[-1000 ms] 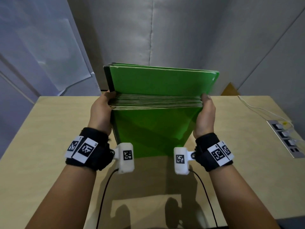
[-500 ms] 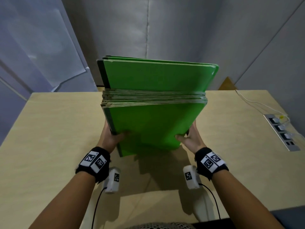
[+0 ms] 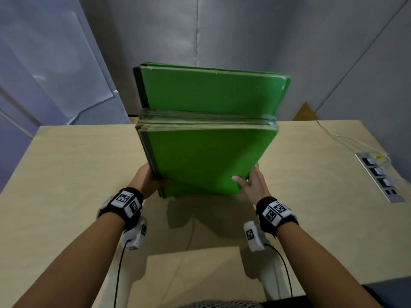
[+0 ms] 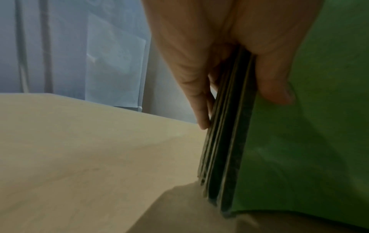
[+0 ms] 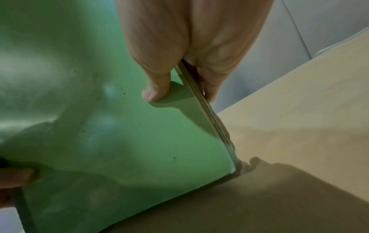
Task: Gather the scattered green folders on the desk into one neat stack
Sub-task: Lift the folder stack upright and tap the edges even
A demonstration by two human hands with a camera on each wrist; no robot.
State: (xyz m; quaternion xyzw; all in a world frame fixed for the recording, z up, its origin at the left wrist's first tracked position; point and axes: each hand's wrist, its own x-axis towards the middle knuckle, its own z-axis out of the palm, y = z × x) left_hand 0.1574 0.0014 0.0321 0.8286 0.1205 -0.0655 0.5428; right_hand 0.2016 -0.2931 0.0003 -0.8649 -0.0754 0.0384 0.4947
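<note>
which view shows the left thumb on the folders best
The left wrist view: the left hand lays its thumb flat on the front green cover of the folders. The head view shows only knuckles at the stack's lower edge. The right wrist view catches a blurred thumb tip at its frame edge.

The counter [image 3: 73, 174] is a pale wood-toned slab with a plain matte top, and it fills the lower half of the head view. Its far edge runs along grey wall panels, its near edge sits close to the person's body. Set into the right side is a grey power strip [image 3: 378, 176], lying flush with the top and running lengthwise along the right edge; small white plugs sit in several of its sockets. A thin white cable [image 3: 342, 140] trails across the top from the far right corner to the strip. A dark shadow falls across the middle of the counter.
</note>
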